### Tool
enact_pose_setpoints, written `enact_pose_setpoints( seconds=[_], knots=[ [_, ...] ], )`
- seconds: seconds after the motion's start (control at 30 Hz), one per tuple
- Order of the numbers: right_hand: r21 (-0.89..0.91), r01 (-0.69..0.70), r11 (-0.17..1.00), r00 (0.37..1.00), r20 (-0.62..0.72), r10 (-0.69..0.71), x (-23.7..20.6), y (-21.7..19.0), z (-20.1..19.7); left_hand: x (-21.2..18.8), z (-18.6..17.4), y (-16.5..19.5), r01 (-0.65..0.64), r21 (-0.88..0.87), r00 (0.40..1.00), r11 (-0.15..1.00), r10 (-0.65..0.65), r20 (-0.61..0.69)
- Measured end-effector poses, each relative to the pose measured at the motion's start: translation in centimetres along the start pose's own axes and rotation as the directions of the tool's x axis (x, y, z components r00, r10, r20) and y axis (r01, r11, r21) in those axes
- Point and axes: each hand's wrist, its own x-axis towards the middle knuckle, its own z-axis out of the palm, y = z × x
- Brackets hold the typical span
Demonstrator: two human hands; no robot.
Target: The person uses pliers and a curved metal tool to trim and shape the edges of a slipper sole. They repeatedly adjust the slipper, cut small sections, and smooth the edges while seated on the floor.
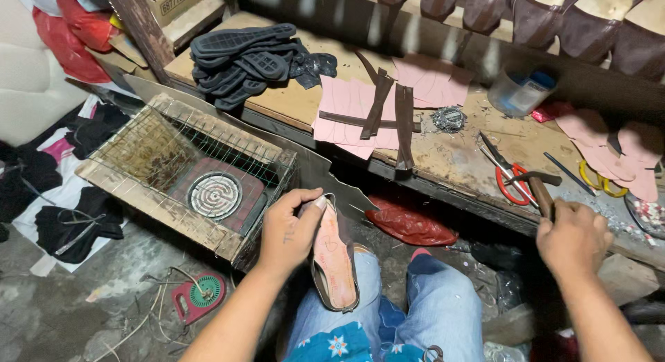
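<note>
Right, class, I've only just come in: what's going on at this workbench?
A seated person holds a shoe upper with a pink insole on their knee with the left hand. The right hand grips a hammer by its wooden handle at the bench edge. Red-handled scissors, pink cut pieces and black soles lie on the bench.

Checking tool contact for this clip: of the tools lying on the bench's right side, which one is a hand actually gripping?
The hammer: the right hand is closed round its wooden handle. The red-handled scissors beside it lie untouched.
</note>
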Motion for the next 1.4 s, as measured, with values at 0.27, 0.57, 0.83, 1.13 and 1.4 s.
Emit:
enact_pose_setpoints(
  seconds=[0.27,0.57,0.83,1.13,1.4],
  knots=[
    [0.953,0.133,0.272,0.920,-0.016,-0.392,-6.6,-15.3,-6.4,-1.9,2.7,0.3,0.137,-0.283,0.967,0.949,-0.066,0.248],
    [0.980,-0.197,0.009,0.904,0.185,-0.385,-5.5,-20.1,-7.7,-3.7,2.7,1.7,0.154,-0.320,0.932,0.935,-0.031,0.360],
    [0.935,-0.349,-0.063,0.847,0.286,-0.448,-6.5,-19.1,-8.3,-3.8,2.4,2.7,0.015,-0.089,0.974,0.996,0.006,0.228],
    [0.187,-0.021,0.982,0.479,0.864,-0.154,-18.7,-8.6,-5.9,-1.6,-0.6,0.9,-0.019,-0.054,0.997,0.998,0.023,0.072],
    [0.579,-0.144,0.803,0.820,0.524,-0.231,-20.8,-5.9,-9.4,-1.5,0.4,0.3,0.005,-0.108,0.994,0.994,0.007,0.108]
  ],
)
